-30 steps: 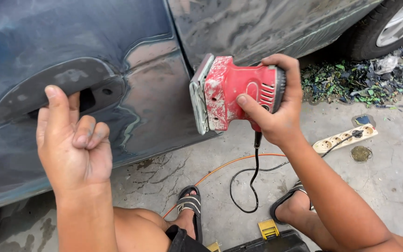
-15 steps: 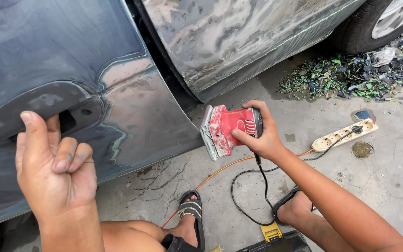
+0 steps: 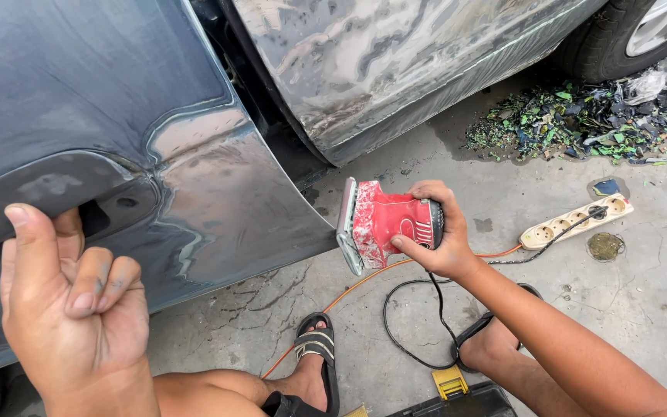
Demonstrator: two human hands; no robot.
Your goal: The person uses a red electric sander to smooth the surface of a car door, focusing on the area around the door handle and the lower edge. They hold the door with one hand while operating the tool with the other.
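Note:
My right hand [image 3: 443, 239] grips a red electric sander [image 3: 384, 224] from behind, its flat pad turned left toward the edge of a sanded blue-grey car door [image 3: 194, 177]. The sander hangs a little off the panel, over the concrete. Its black cord [image 3: 426, 324] loops down to the ground. My left hand [image 3: 71, 309] is raised in front of the door near the empty handle recess [image 3: 79, 205], fingers curled, thumb up, holding nothing.
A second sanded body panel [image 3: 395, 69] stands beyond the door gap. A white power strip [image 3: 577, 222] and orange cable [image 3: 349, 289] lie on the concrete. Broken green glass bits [image 3: 580, 123] are heaped near the wheel [image 3: 642, 31]. My sandalled feet [image 3: 314, 355] and a black toolbox [image 3: 465, 398] are below.
My right hand has drawn the sander down and away from the door panel. The view has shifted so the door sits further left; my left hand stays raised with its fingers curled.

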